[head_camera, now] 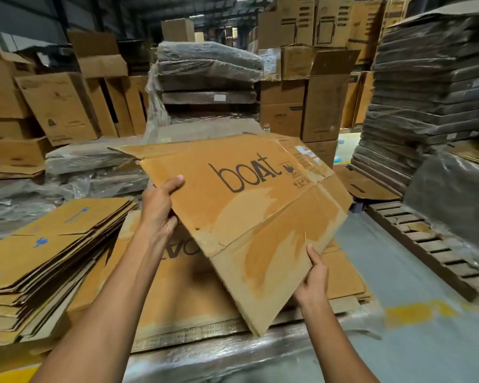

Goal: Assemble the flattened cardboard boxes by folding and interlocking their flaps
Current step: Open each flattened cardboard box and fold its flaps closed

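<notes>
Above flat stack point(177, 272) | flattened box point(246, 205) tilted, lifted for opening | left hand point(161, 205) grips edge | right hand point(313, 280) pinches flap edge

Flattened brown "boAt" cardboard box point(241, 205), tilted

Two long bare forearms point(103, 313), a bare left hand point(159, 208) and bare right hand point(314, 283), short-trimmed thumbnail point(179, 178) on the left

Two hands show: a left hand point(158, 208) and a right hand point(313, 283). There is one lifted flat box point(246, 211) (with "boat" on it), one pile of flat boxes point(47, 258) on the left, and one wooden pallet point(429, 244) on the right. The boxes at the back point(58, 106) are too many to count.
</notes>
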Demonstrator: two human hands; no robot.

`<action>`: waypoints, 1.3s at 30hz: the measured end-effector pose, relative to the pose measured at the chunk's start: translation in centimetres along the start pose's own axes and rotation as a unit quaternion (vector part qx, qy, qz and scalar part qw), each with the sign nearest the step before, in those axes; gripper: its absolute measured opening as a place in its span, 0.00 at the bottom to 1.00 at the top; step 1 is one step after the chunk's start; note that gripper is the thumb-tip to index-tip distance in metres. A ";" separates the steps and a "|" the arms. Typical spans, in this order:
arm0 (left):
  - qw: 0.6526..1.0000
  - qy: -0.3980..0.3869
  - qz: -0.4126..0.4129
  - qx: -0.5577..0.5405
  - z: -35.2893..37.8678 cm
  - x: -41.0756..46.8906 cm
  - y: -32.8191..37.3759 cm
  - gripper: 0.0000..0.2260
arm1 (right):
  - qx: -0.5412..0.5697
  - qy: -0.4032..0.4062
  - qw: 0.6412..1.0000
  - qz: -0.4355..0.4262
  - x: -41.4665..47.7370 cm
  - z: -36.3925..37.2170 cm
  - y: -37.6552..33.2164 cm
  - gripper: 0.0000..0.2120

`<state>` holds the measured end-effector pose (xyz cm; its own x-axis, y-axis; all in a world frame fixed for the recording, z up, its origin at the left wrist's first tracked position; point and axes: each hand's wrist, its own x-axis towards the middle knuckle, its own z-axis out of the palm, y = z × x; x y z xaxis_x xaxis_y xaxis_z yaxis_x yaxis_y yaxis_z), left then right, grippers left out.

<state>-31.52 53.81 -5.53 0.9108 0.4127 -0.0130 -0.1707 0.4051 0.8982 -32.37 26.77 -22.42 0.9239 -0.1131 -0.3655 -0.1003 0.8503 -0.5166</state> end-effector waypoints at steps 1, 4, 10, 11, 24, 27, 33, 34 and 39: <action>1.000 0.000 -0.009 0.004 -1.2 0.7 -0.5 0.12 | -0.010 0.012 1.000 -0.002 0.0 -0.4 0.7 0.14; 0.998 0.005 -0.064 -0.009 -4.4 2.1 -2.7 0.16 | -0.039 0.077 0.996 -0.003 0.0 -2.4 4.0 0.18; 0.982 0.034 -0.183 -0.026 -7.7 0.1 -8.7 0.19 | -0.072 0.142 0.987 -0.028 -1.0 -3.7 7.7 0.41; 0.976 0.040 -0.203 -0.062 -8.6 -0.7 -10.0 0.22 | -0.083 0.146 0.985 -0.039 -0.7 -3.6 7.7 0.40; 0.967 -0.035 -0.189 -0.168 -4.0 -10.6 -17.0 0.06 | -0.178 -0.019 0.984 -0.013 -1.3 4.1 9.8 0.35; 0.979 0.033 -0.138 -0.145 -4.7 -8.0 -15.9 0.03 | -0.181 -0.062 0.981 0.032 -1.9 4.6 9.2 0.21; 0.962 0.117 -0.128 -0.212 -8.1 -5.2 -11.3 0.02 | -0.114 -0.011 0.989 0.089 0.3 -0.9 6.9 0.19; 0.960 0.123 -0.123 -0.221 -8.6 -4.8 -10.5 0.02 | -0.093 0.016 0.991 0.092 0.9 -2.4 6.4 0.19; 0.959 0.131 -0.113 -0.225 -11.5 -3.9 -8.7 0.03 | 0.007 0.077 0.995 0.068 2.9 -6.0 3.2 0.33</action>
<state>-37.93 58.01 -18.36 0.8283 0.4393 -0.3479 -0.1785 0.7953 0.5793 -32.21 26.12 -29.76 0.8344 -0.0734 -0.5463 -0.2144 0.8698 -0.4444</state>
